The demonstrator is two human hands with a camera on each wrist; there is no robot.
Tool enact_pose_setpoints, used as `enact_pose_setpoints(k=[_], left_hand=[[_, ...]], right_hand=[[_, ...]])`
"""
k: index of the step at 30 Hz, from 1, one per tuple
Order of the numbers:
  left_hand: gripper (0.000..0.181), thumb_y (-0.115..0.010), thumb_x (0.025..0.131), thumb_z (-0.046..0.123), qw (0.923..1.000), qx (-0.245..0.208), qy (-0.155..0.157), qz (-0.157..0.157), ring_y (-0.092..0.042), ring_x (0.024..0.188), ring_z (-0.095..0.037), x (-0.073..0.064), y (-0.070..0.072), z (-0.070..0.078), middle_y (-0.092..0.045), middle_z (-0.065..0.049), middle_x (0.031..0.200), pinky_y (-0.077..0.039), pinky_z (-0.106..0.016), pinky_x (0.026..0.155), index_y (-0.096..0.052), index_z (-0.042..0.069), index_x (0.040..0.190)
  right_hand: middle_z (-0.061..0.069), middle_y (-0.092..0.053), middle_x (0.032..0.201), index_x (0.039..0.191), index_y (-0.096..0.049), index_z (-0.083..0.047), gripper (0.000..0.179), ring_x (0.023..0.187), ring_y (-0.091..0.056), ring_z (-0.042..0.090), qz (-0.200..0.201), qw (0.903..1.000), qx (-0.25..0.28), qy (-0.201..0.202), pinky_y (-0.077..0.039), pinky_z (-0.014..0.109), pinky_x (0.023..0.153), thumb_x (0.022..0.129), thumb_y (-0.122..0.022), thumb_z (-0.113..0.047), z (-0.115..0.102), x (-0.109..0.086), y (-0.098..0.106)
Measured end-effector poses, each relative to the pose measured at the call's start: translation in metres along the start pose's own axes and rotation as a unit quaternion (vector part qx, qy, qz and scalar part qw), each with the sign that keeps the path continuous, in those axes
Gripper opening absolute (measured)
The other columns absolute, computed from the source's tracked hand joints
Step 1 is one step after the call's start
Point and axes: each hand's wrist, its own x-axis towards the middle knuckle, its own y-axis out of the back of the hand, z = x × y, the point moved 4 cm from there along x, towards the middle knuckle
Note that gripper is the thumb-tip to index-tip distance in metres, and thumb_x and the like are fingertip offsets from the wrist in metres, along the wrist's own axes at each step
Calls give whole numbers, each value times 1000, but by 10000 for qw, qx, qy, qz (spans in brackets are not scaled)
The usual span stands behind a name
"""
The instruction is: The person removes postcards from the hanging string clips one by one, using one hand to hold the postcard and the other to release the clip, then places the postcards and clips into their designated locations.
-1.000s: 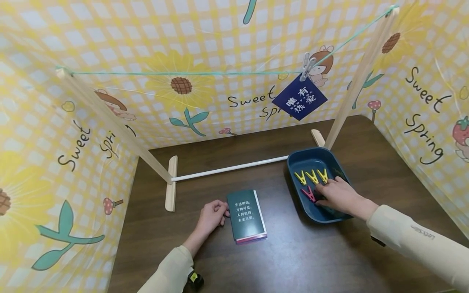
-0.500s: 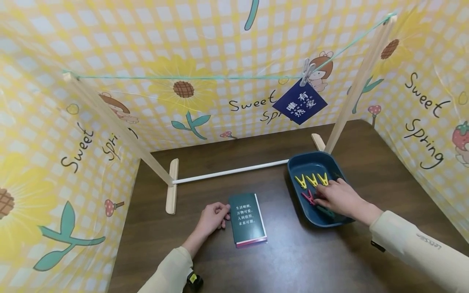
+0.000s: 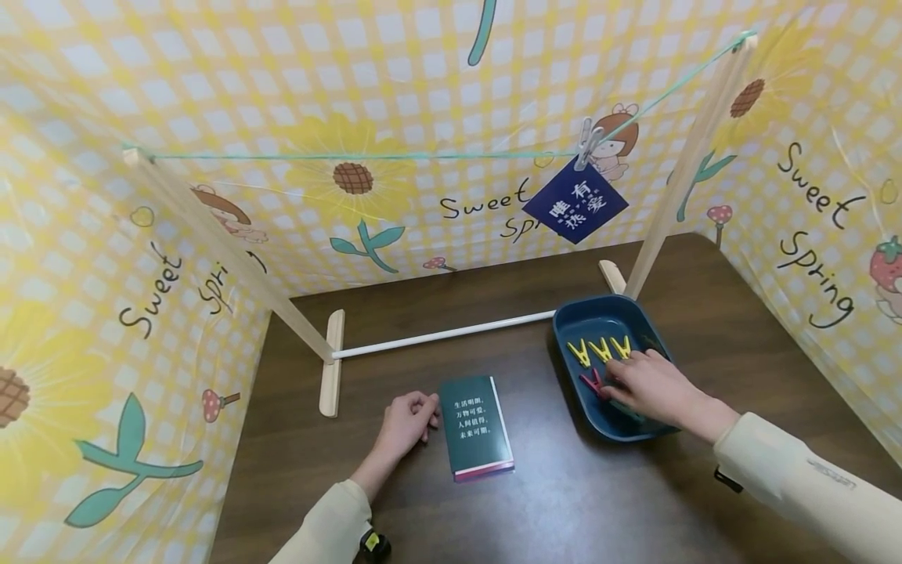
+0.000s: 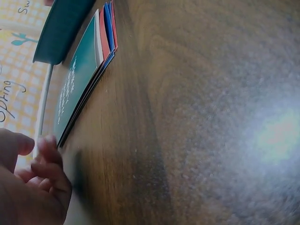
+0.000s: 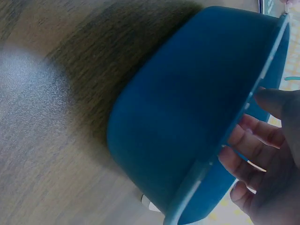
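Note:
My left hand (image 3: 405, 425) rests on the table with loosely bent fingers, close by the left edge of a stack of cards (image 3: 475, 423). The top card is dark green with white writing; red and blue edges show below it in the left wrist view. Over the blue tray (image 3: 574, 392) is my right hand (image 3: 651, 384), its fingers reaching down inside the rim. In the right wrist view the thumb stands apart from the bent fingers (image 5: 246, 140), with nothing seen between them. Yellow clothespins (image 3: 600, 350) and a pink clothespin (image 3: 592, 382) lie left of this hand.
Behind the tray stands a wooden frame (image 3: 665, 188) with a white bottom bar (image 3: 444, 335) and a green string (image 3: 395, 157) across the top. A clear clothespin (image 3: 586, 146) holds a dark blue card (image 3: 575, 201) on the string. Patterned cloth (image 3: 423, 78) surrounds the table.
My right hand has shifted slightly left in the tray, closer to the pink clothespin, covering more of it. The left hand stays beside the cards. The head view has tilted slightly.

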Motion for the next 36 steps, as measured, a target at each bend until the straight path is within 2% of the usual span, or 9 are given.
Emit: enact_pose_setpoints(k=[5,9,15,17,21,24,27,31,36], left_hand=[[29,-63,106,28,9995,-89,-119,289,-53,47,-14,2,1,8,-72,-8,73,-48,-27,50,-73,5,90],[28,-64,105,27,9980,-282,-301,474,-52,47,-14,4,2,18,-72,-11,74,-47,-25,49,-73,4,91],[27,-66,104,28,9948,-363,-643,699,-54,48,-15,7,4,38,-72,-13,77,-47,-25,49,-73,4,94],[28,-67,104,30,9939,-353,-763,716,-55,50,-16,8,6,46,-73,-14,79,-48,-26,50,-74,5,95],[26,-68,103,32,9906,-281,-1068,808,-57,56,-16,11,8,65,-72,-7,78,-48,-26,54,-75,7,96],[21,-70,102,28,9855,-208,-1391,948,-58,61,-15,15,11,79,-71,0,76,-47,-25,57,-75,10,93],[18,-71,101,26,9799,-178,-1701,1025,-59,64,-14,19,14,93,-71,2,76,-47,-25,61,-76,10,92],[17,-72,101,26,9751,-231,-1955,1025,-59,65,-14,22,17,109,-72,1,79,-48,-25,61,-77,11,95],[14,-72,100,25,9709,-277,-2148,1021,-62,66,-17,26,16,131,-74,1,81,-48,-25,61,-77,11,98]], right_hand=[[-10,-63,77,92,-68,-18,18,71,-48,11,108,9997,162,152,-41,30,64,91,-82,-29,1,2,7],[-8,-63,80,95,-70,-15,17,71,-48,9,294,9980,297,482,-46,28,64,89,-84,-24,-2,3,17],[-4,-65,81,97,-72,-15,22,72,-49,9,830,9894,-113,1188,-45,27,64,85,-88,-24,-10,8,37],[-5,-64,80,97,-72,-15,22,72,-49,8,1053,9836,-223,1444,-45,26,64,91,-83,-32,-12,10,45],[-3,-67,83,99,-73,-13,39,73,-51,10,1425,9704,-312,1924,-43,24,63,102,-61,-49,-20,14,63],[-1,-70,85,99,-74,-11,52,75,-54,13,1633,9605,-407,2218,-44,26,64,107,-44,-52,-27,17,76],[0,-70,86,99,-73,-9,60,77,-57,16,1856,9504,-560,2433,-44,30,65,109,-33,-52,-36,20,89],[2,-71,87,99,-73,-8,63,78,-60,18,2106,9413,-697,2543,-45,33,65,111,-30,-52,-45,25,106],[4,-72,89,102,-71,-6,61,79,-62,20,2232,9371,-812,2558,-45,34,66,112,-32,-51,-49,31,127]])
